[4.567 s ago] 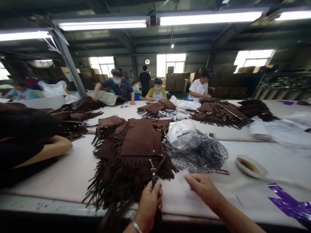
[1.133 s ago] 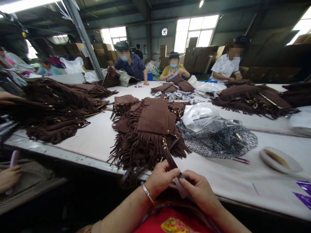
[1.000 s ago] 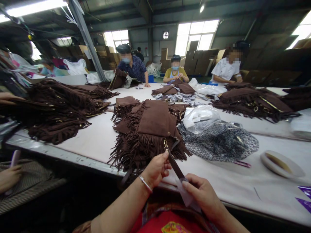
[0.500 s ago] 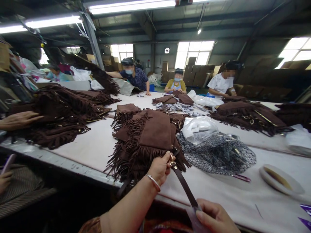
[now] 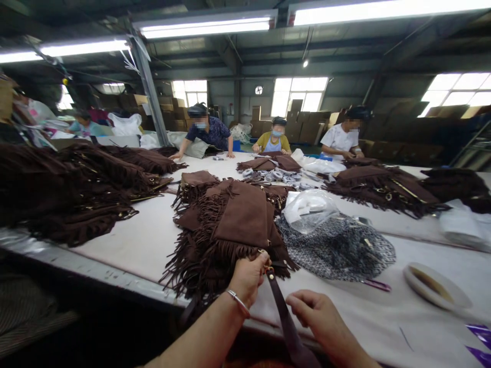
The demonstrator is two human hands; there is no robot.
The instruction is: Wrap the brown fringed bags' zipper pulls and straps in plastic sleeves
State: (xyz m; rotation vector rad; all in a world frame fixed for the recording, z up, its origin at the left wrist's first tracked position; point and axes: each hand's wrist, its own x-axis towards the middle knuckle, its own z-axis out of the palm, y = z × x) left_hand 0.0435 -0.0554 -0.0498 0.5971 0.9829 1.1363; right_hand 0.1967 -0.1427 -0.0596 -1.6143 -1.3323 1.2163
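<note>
My left hand [image 5: 247, 278] is pinched, thumb against fingers, on the metal clasp [image 5: 269, 268] at the top of the dark strap [image 5: 284, 312]. My right hand [image 5: 318, 314] is newly off the strap, curled just beside it; whether its fingertips meet I cannot tell. So only my left steadies the strap now, its free length running down towards me. Beyond my left hand the fringed brown bag [image 5: 243, 217] lies atop a heap on the white table [image 5: 126, 230], patterned cloth [image 5: 337, 248] to its right
</note>
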